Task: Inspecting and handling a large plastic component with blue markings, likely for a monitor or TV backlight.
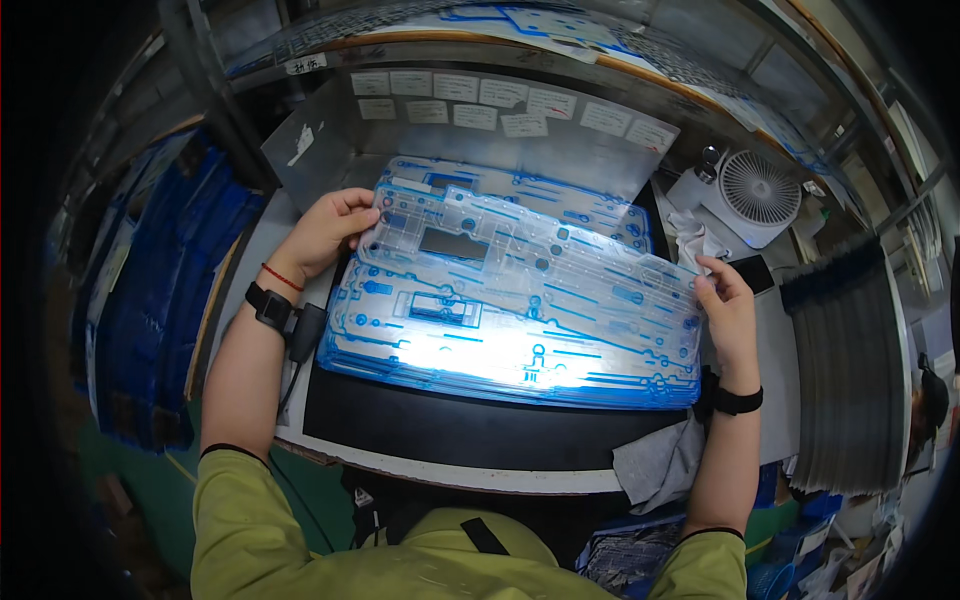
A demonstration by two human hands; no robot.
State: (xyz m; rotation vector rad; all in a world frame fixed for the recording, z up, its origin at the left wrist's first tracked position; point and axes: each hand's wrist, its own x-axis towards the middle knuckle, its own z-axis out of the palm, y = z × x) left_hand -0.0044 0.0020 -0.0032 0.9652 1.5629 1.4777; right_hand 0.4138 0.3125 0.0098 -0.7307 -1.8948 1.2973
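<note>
A thin clear plastic sheet (515, 232) with holes and a rectangular cutout is raised and tilted between my hands. My left hand (335, 228) pinches its left end between thumb and fingers. At the other end, my right hand (729, 305) grips the right edge with thumb and bent fingers. Below it lies a stack of similar clear sheets with blue outlines (440, 375), brightly lit near the front. Part of that stack is hidden by the held sheet. Farther back rests another blue-marked clear sheet (600, 218), partly covered too.
A black mat (430, 425) lies under the stack, and a grey cloth (660, 465) hangs at the front edge. A small white fan (760, 190) stands back right. Blue-wrapped piles (150, 290) flank the left; a dark upright stack (850, 370) flanks the right. A metal panel (350, 135) rises behind.
</note>
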